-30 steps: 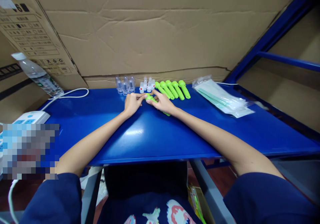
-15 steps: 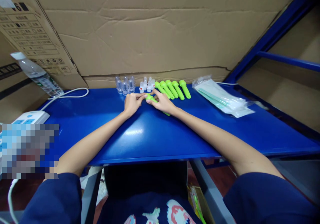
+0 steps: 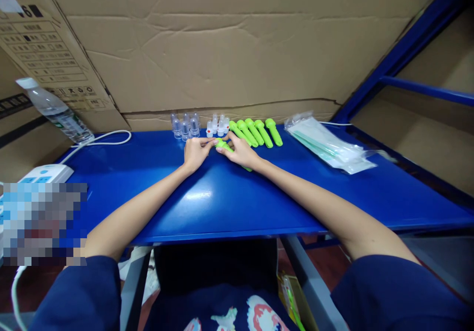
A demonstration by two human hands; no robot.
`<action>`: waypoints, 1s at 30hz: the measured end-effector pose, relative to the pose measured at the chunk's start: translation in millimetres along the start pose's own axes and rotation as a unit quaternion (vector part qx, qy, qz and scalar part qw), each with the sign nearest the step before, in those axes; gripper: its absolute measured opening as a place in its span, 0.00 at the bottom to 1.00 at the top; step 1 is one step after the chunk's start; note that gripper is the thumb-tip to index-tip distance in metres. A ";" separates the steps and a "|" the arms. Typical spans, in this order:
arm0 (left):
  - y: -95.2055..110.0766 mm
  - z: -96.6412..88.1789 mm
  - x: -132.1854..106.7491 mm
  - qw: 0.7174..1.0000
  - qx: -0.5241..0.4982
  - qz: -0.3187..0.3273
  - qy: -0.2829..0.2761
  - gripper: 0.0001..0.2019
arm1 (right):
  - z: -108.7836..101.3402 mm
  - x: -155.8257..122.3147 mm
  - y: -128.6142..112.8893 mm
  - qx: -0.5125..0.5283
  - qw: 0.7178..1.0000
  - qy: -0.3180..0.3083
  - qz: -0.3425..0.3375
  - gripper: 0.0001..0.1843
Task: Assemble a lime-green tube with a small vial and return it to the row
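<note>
Low over the blue table, my right hand (image 3: 242,152) is closed around a lime-green plastic handle with a rounded head (image 3: 223,145); its tail end pokes out below the palm. My left hand (image 3: 198,152) has thumb and fingers pinched together at the head of that green piece, touching it. Whether a small part sits between those fingertips is hidden. Just beyond the hands stand several small white-and-clear parts (image 3: 220,129), some with a red dot. Several clear plastic cups (image 3: 185,129) are grouped left of them. Several matching green handles (image 3: 257,132) lie in a row to the right.
A clear plastic bag with flat white and green contents (image 3: 329,143) lies on the table (image 3: 229,207) at right. At left are a tilted water bottle (image 3: 61,114), a white cable and a power strip (image 3: 52,173). Cardboard (image 3: 237,50) walls the back; a blue frame (image 3: 400,50) rises at right.
</note>
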State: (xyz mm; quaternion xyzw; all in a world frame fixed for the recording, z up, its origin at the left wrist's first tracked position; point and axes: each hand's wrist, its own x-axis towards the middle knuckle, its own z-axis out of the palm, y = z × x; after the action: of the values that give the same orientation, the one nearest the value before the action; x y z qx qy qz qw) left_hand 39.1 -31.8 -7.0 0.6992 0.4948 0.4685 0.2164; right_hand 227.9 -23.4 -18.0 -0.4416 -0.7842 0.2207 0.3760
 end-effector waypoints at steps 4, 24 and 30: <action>1.1 -1.2 0.4 1.000 -0.006 -0.008 -0.002 0.11 | -0.1 0.5 1.7 0.002 1.000 -0.007 -0.002 0.23; -4.9 -3.4 1.1 0.999 0.000 0.046 -0.015 0.15 | -7.1 0.3 -0.2 0.001 0.999 -0.031 -0.039 0.24; -2.9 -1.1 3.8 0.999 0.009 0.031 -0.024 0.17 | -1.9 -0.5 -3.5 0.017 0.998 -0.037 -0.048 0.21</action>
State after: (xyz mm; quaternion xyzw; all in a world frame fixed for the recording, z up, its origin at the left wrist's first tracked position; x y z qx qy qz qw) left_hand 37.0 -27.3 -7.1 0.7273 0.4718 0.4532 0.2072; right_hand 227.7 -25.6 -14.6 -0.3886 -0.8141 0.2312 0.3645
